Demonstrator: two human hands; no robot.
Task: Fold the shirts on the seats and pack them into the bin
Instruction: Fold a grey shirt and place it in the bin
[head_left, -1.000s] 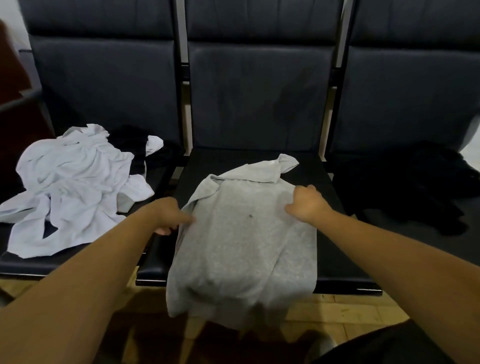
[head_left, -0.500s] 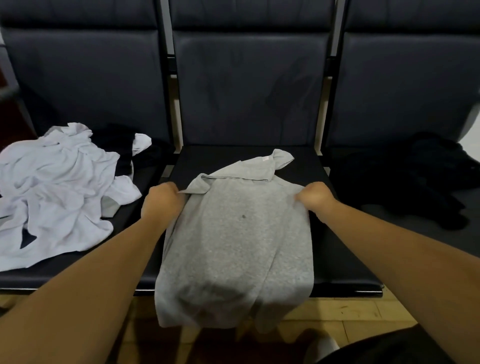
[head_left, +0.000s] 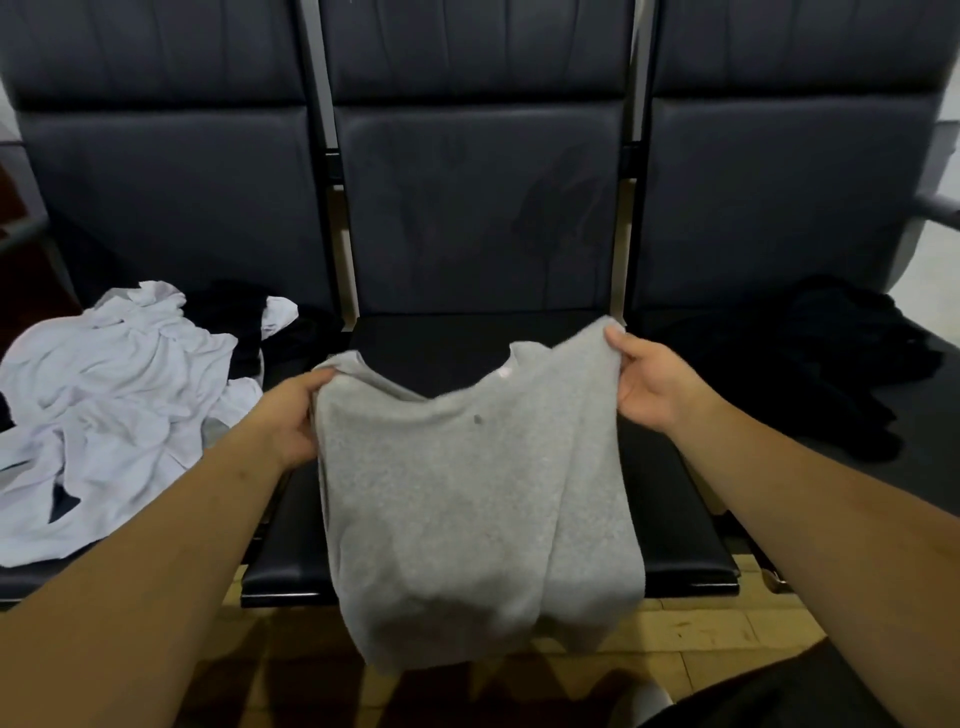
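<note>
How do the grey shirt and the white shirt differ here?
The grey shirt is gripped at its shoulders by the left hand and right hand, hanging smooth; the white shirt lies crumpled, untouched. Grey is over the middle seat, white on the left seat. Both are light-coloured.

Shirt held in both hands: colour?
Heathered light grey shirt with one small dark spot on the chest, gripped at the shoulders; head view, the only one.

Three seats (head_left: 441, 343), one grey shirt (head_left: 467, 493), one white heap (head_left: 119, 395), two black heaps (head_left: 841, 364).
</note>
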